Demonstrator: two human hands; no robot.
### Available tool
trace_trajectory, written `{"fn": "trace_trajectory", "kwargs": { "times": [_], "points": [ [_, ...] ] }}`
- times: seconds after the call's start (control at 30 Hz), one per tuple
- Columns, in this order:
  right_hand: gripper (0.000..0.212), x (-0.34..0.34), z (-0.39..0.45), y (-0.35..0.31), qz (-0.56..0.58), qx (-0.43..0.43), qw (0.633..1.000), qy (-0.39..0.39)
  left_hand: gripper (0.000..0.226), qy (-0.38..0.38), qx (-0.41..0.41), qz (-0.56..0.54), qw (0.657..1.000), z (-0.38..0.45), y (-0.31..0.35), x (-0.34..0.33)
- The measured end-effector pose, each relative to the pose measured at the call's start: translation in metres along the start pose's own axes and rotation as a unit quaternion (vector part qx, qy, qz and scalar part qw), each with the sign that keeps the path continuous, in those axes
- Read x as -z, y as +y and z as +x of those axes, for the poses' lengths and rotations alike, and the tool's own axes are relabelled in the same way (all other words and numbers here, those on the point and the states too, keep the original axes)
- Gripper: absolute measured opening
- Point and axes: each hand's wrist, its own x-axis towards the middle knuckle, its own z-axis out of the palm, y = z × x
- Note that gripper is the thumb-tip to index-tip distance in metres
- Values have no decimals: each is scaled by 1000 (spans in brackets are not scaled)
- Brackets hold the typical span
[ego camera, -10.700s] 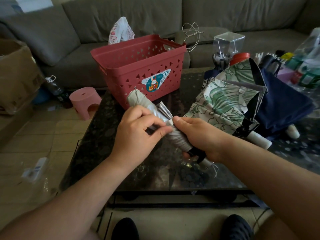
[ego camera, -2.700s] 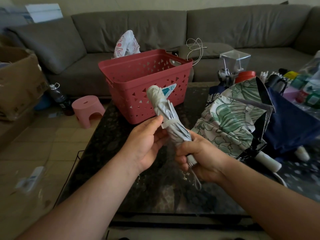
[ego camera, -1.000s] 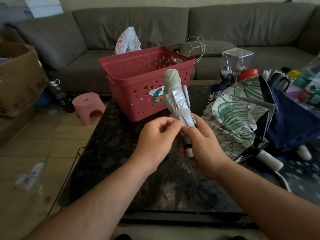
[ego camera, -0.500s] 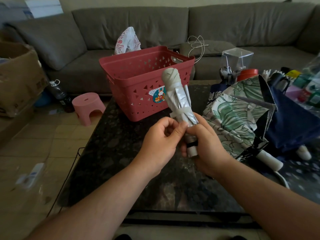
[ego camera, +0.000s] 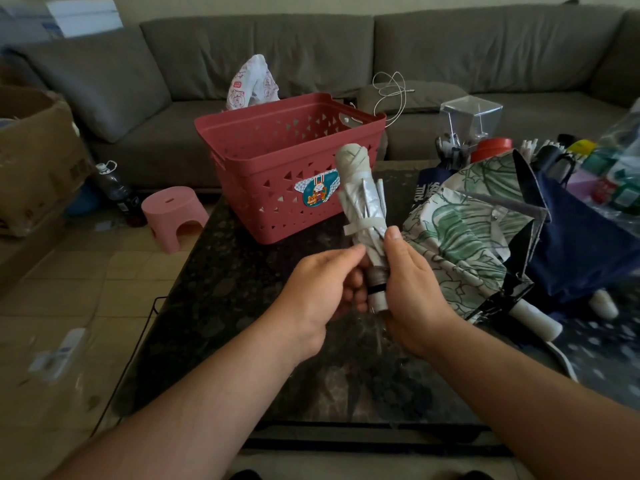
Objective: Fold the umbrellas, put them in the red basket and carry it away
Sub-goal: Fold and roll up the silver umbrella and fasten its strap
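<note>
A folded grey umbrella (ego camera: 362, 194) stands almost upright over the dark table, its strap wrapped around the canopy. My right hand (ego camera: 410, 289) grips its lower end and handle, thumb up along the fabric. My left hand (ego camera: 323, 289) curls round the same lower end from the left, fingertips at the canopy's edge. The red basket (ego camera: 277, 150) stands just behind the umbrella and looks empty. To the right lie a green leaf-print umbrella (ego camera: 464, 237) and a navy umbrella (ego camera: 581, 247), both loosely collapsed.
The dark stone table (ego camera: 225, 289) runs to a left edge above a tiled floor. A pink stool (ego camera: 171, 214), a bottle (ego camera: 117, 192) and a cardboard box (ego camera: 34, 161) stand on the left. A grey sofa (ego camera: 346, 57) is behind. Bottles and a clear box (ego camera: 471, 116) crowd the right.
The grey umbrella has been rolled up, strapped and raised from lying slanted to nearly upright. Over the last second my hands shifted slightly lower on it.
</note>
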Motion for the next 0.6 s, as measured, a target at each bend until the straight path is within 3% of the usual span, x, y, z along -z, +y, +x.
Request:
{"fn": "trace_trajectory", "kwargs": {
  "times": [0.07,0.17,0.27,0.4,0.6],
  "points": [
    [60,-1,1,1,0,-12,1000,3,19,16,35,-54,998,2,0,-1],
    [58,-1,0,1,6,-38,999,17,4,35,-7,-56,998,4,-3,-1],
    [54,0,-2,-2,26,-94,995,27,8,38,-114,42,992,4,-6,4],
    [61,-1,-3,-9,63,-152,986,14,16,59,-206,190,958,8,-12,13],
    [84,4,-5,-18,21,-208,978,-26,11,66,-293,372,879,6,0,26]
  ]
}}
